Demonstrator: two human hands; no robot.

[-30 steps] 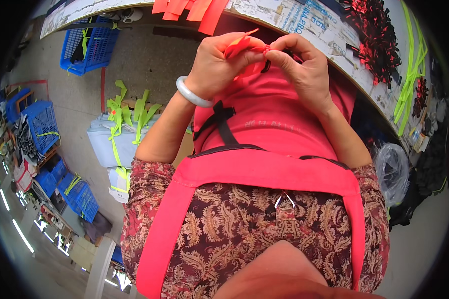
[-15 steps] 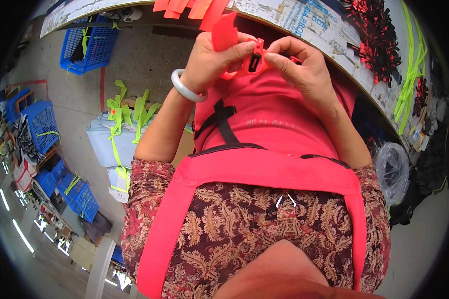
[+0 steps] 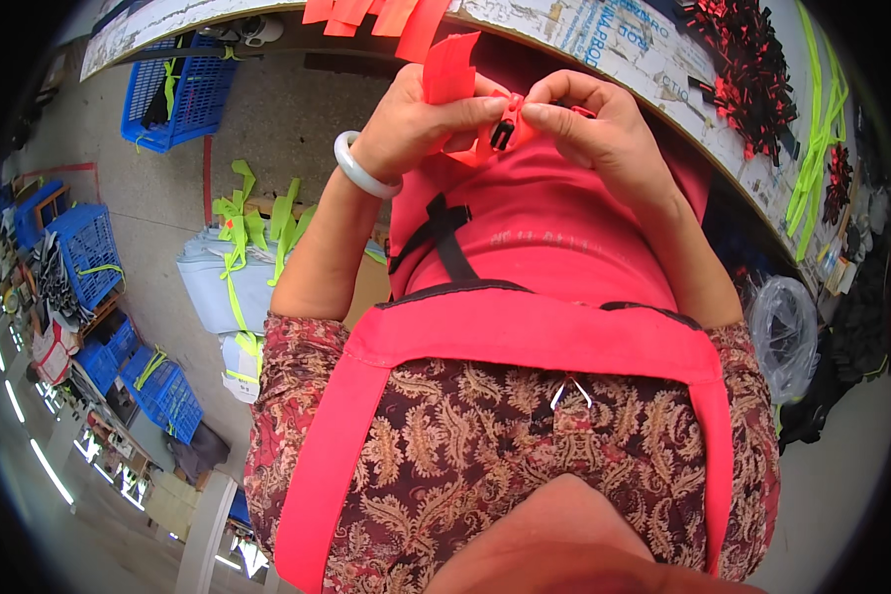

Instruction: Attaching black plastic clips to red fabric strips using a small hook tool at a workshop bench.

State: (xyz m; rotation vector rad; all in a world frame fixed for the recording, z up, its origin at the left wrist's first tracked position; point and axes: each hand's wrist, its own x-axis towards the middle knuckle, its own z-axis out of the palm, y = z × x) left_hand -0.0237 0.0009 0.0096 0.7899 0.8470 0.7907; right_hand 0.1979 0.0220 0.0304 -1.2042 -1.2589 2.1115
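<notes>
My left hand (image 3: 421, 117) is closed around an orange-red fabric strip (image 3: 449, 67), whose flat end stands up above the knuckles. Its thumb and finger pinch an orange piece carrying a small black part (image 3: 503, 135), which looks like a buckle. From the other side, my right hand (image 3: 594, 129) pinches the same orange piece with thumb and forefinger. A bit of red shows under the curled right fingers; I cannot make out what it is. Both hands are close together above my red apron (image 3: 554, 218), near the table edge.
The worn white table (image 3: 525, 22) curves across the far side, holding orange strips (image 3: 376, 14), a heap of red and black strips (image 3: 747, 74) and neon-yellow cords (image 3: 817, 129). At left, a blue crate (image 3: 178, 94) and a pale folded stack (image 3: 213, 282) stand on the floor.
The orange piece and its black part have tilted and turned between my fingers. The upright strip end leans further right, and my hands have come slightly closer together.
</notes>
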